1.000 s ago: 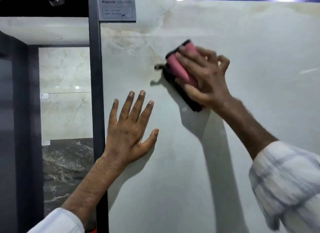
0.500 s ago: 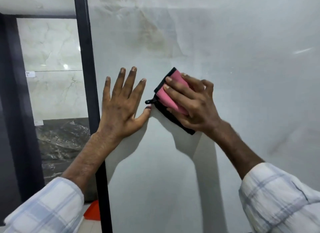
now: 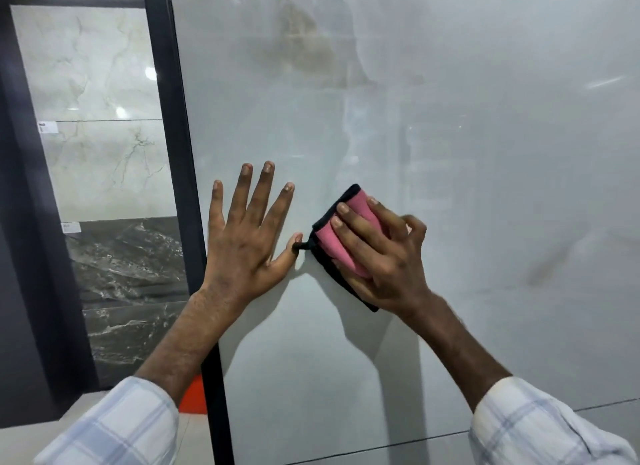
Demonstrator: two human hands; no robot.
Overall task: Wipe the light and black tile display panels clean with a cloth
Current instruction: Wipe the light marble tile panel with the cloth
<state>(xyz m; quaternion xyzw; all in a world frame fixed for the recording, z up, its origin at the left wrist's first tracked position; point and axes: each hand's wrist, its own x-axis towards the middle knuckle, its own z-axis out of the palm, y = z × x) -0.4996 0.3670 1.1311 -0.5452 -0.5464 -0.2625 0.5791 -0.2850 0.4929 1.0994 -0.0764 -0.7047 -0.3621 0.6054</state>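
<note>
On the light panel (image 3: 450,153), the left hand (image 3: 246,243) lies flat, fingers wide, and the right hand (image 3: 384,267) grips a pink cloth (image 3: 334,248).

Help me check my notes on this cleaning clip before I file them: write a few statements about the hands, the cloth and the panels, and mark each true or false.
1. The right hand holds the cloth against the light panel. True.
2. The left hand grips the dark frame. False: it lies flat on the light panel with fingers spread, just beside the frame.
3. The cloth is pink with a black edge. True.
4. The cloth is wiping the black tile. False: the black tile sits further back on the left, past the frame, and neither hand touches it.
</note>
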